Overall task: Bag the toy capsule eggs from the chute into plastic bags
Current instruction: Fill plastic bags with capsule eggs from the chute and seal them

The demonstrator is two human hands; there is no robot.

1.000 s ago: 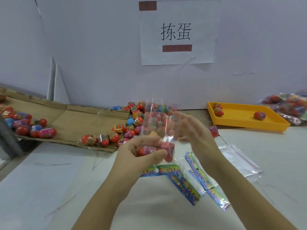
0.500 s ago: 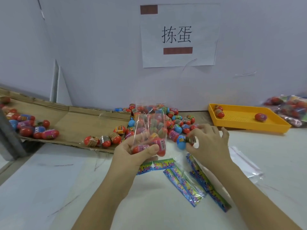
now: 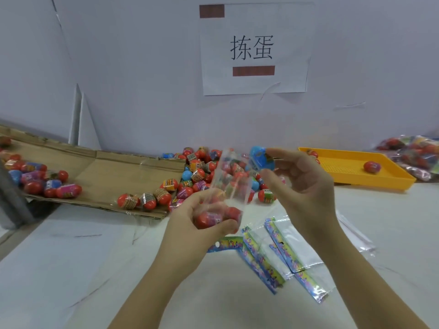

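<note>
My left hand (image 3: 190,222) holds a clear plastic bag (image 3: 228,184) upright by its lower part, where two red capsule eggs (image 3: 215,217) sit. My right hand (image 3: 301,184) pinches a blue capsule egg (image 3: 261,159) just beside the bag's upper right edge. A pile of red, blue and pink capsule eggs (image 3: 202,172) lies at the end of the cardboard chute (image 3: 102,169), behind the bag. More eggs (image 3: 35,179) rest on the chute's left part.
Empty bags with colourful header strips (image 3: 275,260) lie on the white table below my hands. A yellow tray (image 3: 351,172) with a few eggs stands at the right. Filled bags (image 3: 415,155) are piled at the far right. A paper sign hangs on the wall.
My right hand went down to the egg pile, picked up a blue egg and rose with it to the top of the bag. My left hand kept holding the bag.
</note>
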